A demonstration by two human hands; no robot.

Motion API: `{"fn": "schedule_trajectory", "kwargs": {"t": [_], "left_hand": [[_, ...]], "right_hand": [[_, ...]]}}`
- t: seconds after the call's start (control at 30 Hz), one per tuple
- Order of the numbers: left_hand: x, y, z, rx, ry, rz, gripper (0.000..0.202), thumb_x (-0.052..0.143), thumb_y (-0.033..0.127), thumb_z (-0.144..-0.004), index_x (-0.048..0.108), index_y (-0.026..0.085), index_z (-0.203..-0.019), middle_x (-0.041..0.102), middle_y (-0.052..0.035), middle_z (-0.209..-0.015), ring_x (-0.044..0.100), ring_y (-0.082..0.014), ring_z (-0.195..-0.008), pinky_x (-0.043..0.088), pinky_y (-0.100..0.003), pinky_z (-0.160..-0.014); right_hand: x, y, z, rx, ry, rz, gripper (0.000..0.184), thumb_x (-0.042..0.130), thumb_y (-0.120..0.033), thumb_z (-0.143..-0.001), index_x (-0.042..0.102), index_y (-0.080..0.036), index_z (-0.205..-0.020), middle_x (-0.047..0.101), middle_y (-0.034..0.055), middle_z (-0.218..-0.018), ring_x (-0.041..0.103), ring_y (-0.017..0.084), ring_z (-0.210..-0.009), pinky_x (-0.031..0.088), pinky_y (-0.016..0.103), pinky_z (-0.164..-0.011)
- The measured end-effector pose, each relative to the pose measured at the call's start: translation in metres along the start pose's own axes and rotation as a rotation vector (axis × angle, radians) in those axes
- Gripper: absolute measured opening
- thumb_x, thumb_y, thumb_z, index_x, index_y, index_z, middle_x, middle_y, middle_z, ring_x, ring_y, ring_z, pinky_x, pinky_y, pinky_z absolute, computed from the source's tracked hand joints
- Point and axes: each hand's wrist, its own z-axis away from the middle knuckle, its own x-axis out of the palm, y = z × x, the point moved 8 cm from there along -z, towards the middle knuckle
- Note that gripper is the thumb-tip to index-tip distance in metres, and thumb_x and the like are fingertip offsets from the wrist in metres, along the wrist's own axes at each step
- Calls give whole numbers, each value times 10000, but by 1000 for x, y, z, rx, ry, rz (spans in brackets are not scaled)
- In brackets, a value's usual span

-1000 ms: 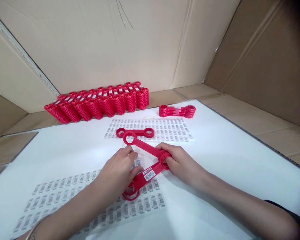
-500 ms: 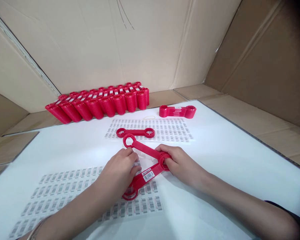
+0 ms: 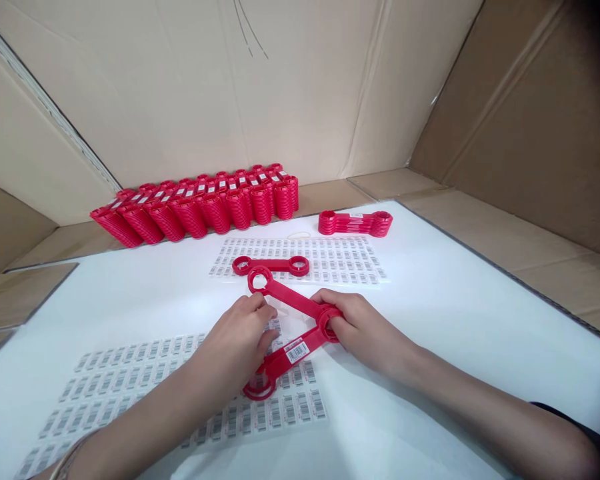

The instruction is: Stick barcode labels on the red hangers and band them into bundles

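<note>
My right hand [image 3: 363, 327] grips the ring ends of two flat red plastic wrenches fanned apart. One of them, the labelled wrench [image 3: 287, 360], carries a barcode sticker and points toward me. The other wrench [image 3: 285, 298] angles away to the left. My left hand [image 3: 237, 347] rests with curled fingers over the near sticker sheet [image 3: 130, 373], fingertips pinched beside the labelled wrench. What the fingers hold is hidden. A single red wrench [image 3: 271, 265] lies on the far sticker sheet [image 3: 330, 257].
A long row of stacked red wrenches [image 3: 200, 203] lines the cardboard wall at the back. A short stack of wrenches [image 3: 355, 223] and a rubber band [image 3: 299, 235] lie behind the far sheet. The white table top [image 3: 455, 300] ends in cardboard at right.
The near sticker sheet has shifted slightly under my left hand. The labelled wrench's near end has moved a little left. Both hands stay in place.
</note>
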Motion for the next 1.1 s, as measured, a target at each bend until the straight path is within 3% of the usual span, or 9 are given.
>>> {"fn": "schedule_trajectory", "kwargs": {"t": [0.4,0.6,0.77,0.9,1.1], "left_hand": [[-2,2,1,-69,-52,20,116,428,214,-828,537,176,-838,546,-48,-905,509,-207,-851,416,-341,-710],[-10,5,0,-80,-62,68,223,347,230,-878,510,167,-740,518,-29,-846,512,-151,-733,390,-295,-654],[-27,11,2,-14,-50,172,261,341,306,-895,522,181,-754,496,-15,-861,497,-118,-691,383,-261,-604],[-38,6,2,-57,0,297,262,386,378,-876,546,199,-773,529,1,-807,500,-117,-681,390,-245,-574],[-31,-1,-1,-92,-13,465,276,381,411,-875,531,194,-795,565,-1,-797,514,-117,-670,422,-251,-587]], "right_hand": [[-1,1,1,-12,-5,17,323,315,-8,-691,566,-177,-803,594,3,-742,519,140,-679,372,260,-621],[0,1,0,-8,-5,2,312,320,-14,-691,563,-175,-802,599,5,-741,526,140,-677,368,252,-605],[-1,2,2,-2,9,-20,285,327,-14,-678,546,-174,-766,570,-6,-680,498,125,-623,360,237,-574],[-2,-1,3,-18,24,-62,268,329,-13,-673,533,-173,-743,559,-12,-661,485,114,-599,358,229,-564],[-4,-1,3,-9,43,-70,289,326,-14,-680,550,-169,-777,592,2,-714,512,124,-637,380,240,-590]]}}
